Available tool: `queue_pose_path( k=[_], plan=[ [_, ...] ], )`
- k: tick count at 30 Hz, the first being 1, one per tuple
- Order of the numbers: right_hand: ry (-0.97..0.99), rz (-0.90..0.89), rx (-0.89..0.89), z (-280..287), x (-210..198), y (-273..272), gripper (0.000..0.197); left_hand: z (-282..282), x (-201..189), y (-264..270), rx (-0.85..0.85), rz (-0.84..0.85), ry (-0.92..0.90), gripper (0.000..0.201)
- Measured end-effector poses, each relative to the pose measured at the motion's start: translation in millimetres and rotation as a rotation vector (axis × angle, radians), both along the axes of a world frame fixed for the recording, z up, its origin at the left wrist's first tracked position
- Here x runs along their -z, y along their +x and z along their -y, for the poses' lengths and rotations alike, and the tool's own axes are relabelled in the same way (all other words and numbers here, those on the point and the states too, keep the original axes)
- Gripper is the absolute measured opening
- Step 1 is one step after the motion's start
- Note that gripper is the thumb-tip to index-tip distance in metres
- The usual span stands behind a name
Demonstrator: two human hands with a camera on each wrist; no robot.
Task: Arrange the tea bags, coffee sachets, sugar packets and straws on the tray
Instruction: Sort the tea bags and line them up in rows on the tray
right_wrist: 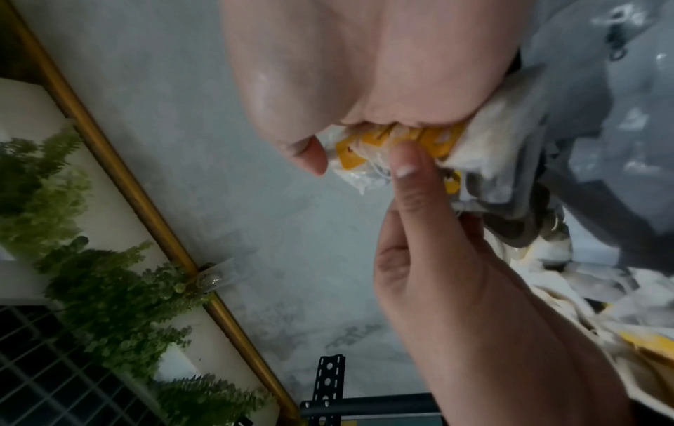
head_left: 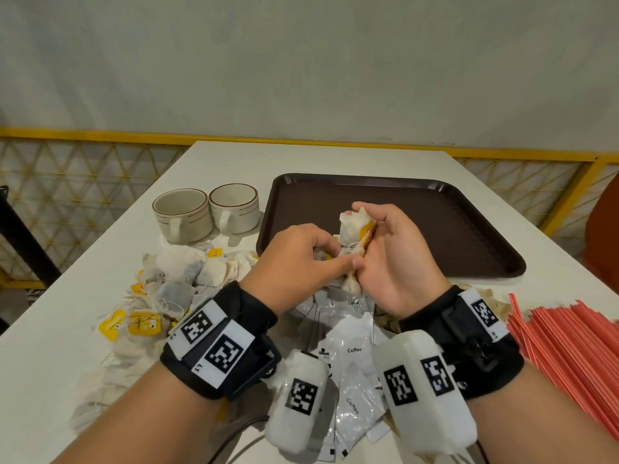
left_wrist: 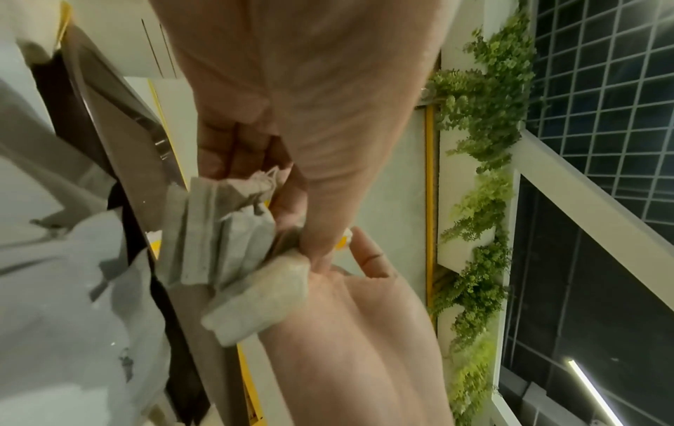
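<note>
Both hands clasp crumpled papery tea bags.

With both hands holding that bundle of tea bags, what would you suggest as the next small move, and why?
Probably lower the tea bags onto the tray and release. Both the left hand and right hand grip the gathered bundle just above the tray's near edge, and nothing lies on the tray yet.

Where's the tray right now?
Head view: the brown tray lies centre-right on the table, beyond both hands, with the two cups to its left.
</note>
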State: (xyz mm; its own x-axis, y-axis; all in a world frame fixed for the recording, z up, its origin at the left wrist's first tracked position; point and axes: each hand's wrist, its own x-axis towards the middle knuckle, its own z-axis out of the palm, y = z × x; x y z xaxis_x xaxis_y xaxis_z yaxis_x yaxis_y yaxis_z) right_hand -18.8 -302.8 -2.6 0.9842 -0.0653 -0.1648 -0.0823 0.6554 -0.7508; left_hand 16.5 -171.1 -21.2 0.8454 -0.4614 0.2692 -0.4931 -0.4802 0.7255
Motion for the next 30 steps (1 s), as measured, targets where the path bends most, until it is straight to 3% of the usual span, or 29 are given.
queue_pose_path(
  k=[4, 11, 15, 20, 22, 25, 30],
  plan=[
    [-0.015, 0.065, -0.012, 2.8, 4.8, 3.9, 0.029, -5.4, -2.0, 3.7, 0.028, -0.053, -0.042, 0.015],
    [-0.26, 0.128, 0.08, 13.8, 8.4, 9.2, 0.032, -17.1, -4.5, 12.1, 0.012, -0.133, -0.175, 0.023],
    [-0.451, 0.186, 0.12, 22.1, 7.8, 7.2, 0.025, -22.6, -6.2, 15.0, -0.002, -0.143, -0.194, 0.021],
    [-0.53, 0.227, 0.19, 35.6, 3.7, 6.8, 0.018, -29.6, -9.2, 18.5, -0.041, -0.117, -0.221, 0.024],
    [-0.577, 0.24, 0.114, 42.9, -1.0, 3.9, 0.016, -32.3, -9.5, 21.5, -0.081, -0.117, -0.257, 0.024],
    [-0.681, 0.273, -0.145, 47.7, -4.1, -2.5, 0.018, -34.3, -8.8, 24.7, -0.123, -0.12, -0.283, 0.021],
    [-1.077, 0.267, -0.401, 36.8, 4.9, -3.4, 0.02, -32.3, -7.1, 24.2, -0.132, -0.119, -0.263, 0.02]
  ],
)
